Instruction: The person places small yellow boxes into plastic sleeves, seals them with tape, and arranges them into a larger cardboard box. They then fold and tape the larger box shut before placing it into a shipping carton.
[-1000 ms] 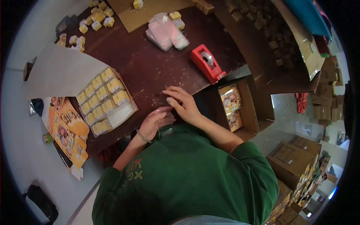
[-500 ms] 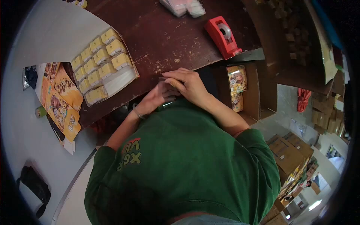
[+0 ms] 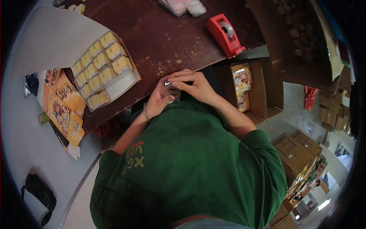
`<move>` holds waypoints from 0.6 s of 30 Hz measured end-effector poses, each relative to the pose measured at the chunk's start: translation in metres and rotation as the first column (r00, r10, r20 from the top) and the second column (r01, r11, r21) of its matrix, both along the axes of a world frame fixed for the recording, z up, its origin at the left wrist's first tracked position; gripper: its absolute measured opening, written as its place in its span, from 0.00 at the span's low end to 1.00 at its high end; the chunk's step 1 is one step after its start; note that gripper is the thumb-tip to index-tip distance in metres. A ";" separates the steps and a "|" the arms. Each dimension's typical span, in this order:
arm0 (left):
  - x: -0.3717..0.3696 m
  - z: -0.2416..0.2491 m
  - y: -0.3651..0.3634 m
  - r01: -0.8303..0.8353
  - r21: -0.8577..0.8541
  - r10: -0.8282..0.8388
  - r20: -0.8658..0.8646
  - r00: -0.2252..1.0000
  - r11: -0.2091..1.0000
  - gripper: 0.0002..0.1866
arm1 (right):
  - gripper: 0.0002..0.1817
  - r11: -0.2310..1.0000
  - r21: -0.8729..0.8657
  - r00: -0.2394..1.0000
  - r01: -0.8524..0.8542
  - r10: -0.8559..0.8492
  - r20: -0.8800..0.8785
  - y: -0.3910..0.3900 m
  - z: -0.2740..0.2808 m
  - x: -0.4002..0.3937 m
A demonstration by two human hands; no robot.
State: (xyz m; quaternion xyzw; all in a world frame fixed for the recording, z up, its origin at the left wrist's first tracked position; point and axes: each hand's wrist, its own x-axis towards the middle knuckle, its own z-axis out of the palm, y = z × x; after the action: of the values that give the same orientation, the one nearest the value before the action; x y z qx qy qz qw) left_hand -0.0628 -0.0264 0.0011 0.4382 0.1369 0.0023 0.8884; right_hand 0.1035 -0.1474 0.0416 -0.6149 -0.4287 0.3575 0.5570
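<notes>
Both hands meet over the table's near edge, close to my body. My left hand is curved around a small clear plastic piece, its thumb bent toward it. The fingers of my right hand pinch the top of the same piece, where a shiny spot shows. To the left lies a white tray with rows of small yellow-and-white boxes. A red tape dispenser stands on the dark table, up and to the right of my hands.
Orange printed cartons lie at the left. Clear packets sit at the table's far side. An open cardboard box with printed boxes stands right of my hands. Stacked cartons are further right.
My left hand has turned palm-up around the clear piece, its thumb now apart from the fingers. My right fingers have closed on the piece's top. The view has shifted slightly.
</notes>
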 end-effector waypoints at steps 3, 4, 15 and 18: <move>0.002 0.003 0.001 -0.056 0.116 0.056 0.000 0.998 0.992 0.48 | 0.12 0.996 0.083 0.971 -0.029 0.009 0.238 -0.002 0.003 -0.002; 0.003 0.004 0.001 -0.085 0.170 0.085 0.009 0.996 0.982 0.48 | 0.13 0.992 0.107 0.930 -0.073 0.029 0.366 -0.004 0.008 -0.001; 0.024 0.024 0.023 0.065 0.198 -0.049 -0.086 0.995 0.978 0.54 | 0.12 0.989 0.133 0.950 -0.062 0.018 0.312 0.000 0.017 0.013; 0.034 0.026 0.023 0.020 0.195 -0.019 -0.008 1.000 0.981 0.55 | 0.13 0.988 0.152 0.984 0.021 -0.047 0.173 0.000 0.020 0.015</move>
State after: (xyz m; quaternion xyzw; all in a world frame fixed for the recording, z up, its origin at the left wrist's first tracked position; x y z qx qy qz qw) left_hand -0.0285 -0.0035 0.0273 0.5247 0.1346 0.0057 0.8406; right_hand 0.1181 -0.1474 0.0614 -0.6078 -0.4913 0.2589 0.5676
